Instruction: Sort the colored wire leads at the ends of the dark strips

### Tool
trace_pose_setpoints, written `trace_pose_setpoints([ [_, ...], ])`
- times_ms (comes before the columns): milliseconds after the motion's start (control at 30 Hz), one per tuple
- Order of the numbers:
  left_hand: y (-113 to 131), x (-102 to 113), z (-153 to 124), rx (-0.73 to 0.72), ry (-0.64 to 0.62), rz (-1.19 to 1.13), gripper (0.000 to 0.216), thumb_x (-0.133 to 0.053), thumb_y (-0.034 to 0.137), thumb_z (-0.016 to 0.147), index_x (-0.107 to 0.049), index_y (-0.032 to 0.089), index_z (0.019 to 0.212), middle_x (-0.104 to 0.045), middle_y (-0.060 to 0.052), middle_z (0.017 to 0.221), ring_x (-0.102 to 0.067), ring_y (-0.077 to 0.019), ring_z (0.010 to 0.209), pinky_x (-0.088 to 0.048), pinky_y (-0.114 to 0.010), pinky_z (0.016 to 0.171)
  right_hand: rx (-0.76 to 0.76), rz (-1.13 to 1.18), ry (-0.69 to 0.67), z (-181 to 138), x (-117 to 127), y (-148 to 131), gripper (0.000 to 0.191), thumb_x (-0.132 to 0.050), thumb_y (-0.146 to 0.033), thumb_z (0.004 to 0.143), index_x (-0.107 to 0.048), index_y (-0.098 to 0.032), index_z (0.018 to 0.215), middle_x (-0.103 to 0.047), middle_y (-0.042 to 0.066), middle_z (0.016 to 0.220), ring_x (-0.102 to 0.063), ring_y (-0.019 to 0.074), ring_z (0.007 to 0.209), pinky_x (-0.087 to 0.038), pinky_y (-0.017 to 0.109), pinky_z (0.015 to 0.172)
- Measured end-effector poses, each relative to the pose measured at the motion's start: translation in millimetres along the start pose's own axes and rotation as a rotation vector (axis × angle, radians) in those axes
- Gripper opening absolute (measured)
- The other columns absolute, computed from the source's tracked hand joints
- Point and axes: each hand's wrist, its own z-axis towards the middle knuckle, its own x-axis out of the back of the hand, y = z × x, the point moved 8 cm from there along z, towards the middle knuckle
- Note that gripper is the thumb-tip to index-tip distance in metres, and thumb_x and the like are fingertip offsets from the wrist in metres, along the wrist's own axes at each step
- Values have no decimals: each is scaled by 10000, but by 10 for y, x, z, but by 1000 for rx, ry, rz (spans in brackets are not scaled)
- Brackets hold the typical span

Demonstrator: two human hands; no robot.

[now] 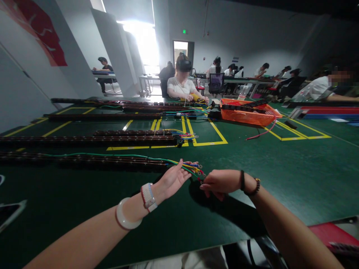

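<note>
Palm up, my left hand (172, 180) supports a bundle of colored wires (183, 163), its thumb lying over them and its fingers beneath. Yellow, blue, red and green wires run across the palm and end in metal ring terminals (200, 172). They come from a long dark wire harness (106, 160), which lies flat on the table to the left. Just right of the terminals, my right hand (223, 182) is closed in a pinch at a wire end with a red sleeve (199, 179). The fingertips partly hide what it grips.
More dark harnesses (84, 141) lie farther back on the green table (280, 175), which is marked with yellow tape. An orange basket (246, 117) holds dark parts at the back. Across the table sits a person (182, 84) handling something yellow. A red item (333, 237) is at lower right.
</note>
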Motion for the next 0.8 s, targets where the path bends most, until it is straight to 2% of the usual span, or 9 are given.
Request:
trace_pose_setpoints([
  [67,1,7,4,-2,3,1,282,-449,304,901,-606,84,983,-638,-165,1089,-569,-206,1083,-410,-358,987,-13,51,-12,-13,-19,-29,362,-315,-358,922,-606,-157,844,-529,-34,495,-498,79,407,-388,172,385],
  [167,6,-14,0,-2,2,-4,279,-459,303,897,-604,78,977,-644,-165,1072,-577,-206,1067,-413,-357,982,-19,43,63,-16,36,-67,331,-349,-360,913,-593,-163,808,-505,-43,478,-476,64,385,-365,153,362],
  [300,17,-48,-18,-4,25,1,281,-448,309,902,-608,82,938,-656,-162,1037,-597,-206,1028,-425,-357,961,17,70,64,-2,44,-110,456,-331,-488,904,-592,-141,765,-517,-30,474,-481,69,373,-369,163,369],
  [433,15,-21,-25,-16,66,39,278,-448,318,900,-610,94,872,-673,-154,983,-622,-205,961,-450,-349,922,50,174,159,-30,166,-117,536,-341,-586,867,-576,-132,707,-502,-33,464,-464,62,372,-347,165,370],
  [567,-5,-19,-37,5,20,47,324,-464,384,881,-614,97,884,-668,-152,971,-623,-204,946,-452,-343,925,47,302,305,-82,372,-30,505,-382,-596,844,-535,-142,683,-458,-52,462,-415,54,358,-307,167,351],
  [633,5,-33,-58,8,3,52,338,-469,403,874,-615,99,898,-663,-149,978,-616,-205,964,-442,-347,943,58,331,418,-103,504,34,472,-391,-570,848,-519,-147,682,-458,-54,478,-399,51,363,-304,172,361],
  [800,43,-59,-106,-1,47,52,259,-496,329,873,-603,94,889,-659,-146,970,-603,-220,1001,-417,-386,975,54,302,710,-77,751,219,383,-350,-472,885,-513,-156,741,-448,-59,491,-387,64,380,-314,183,400],
])
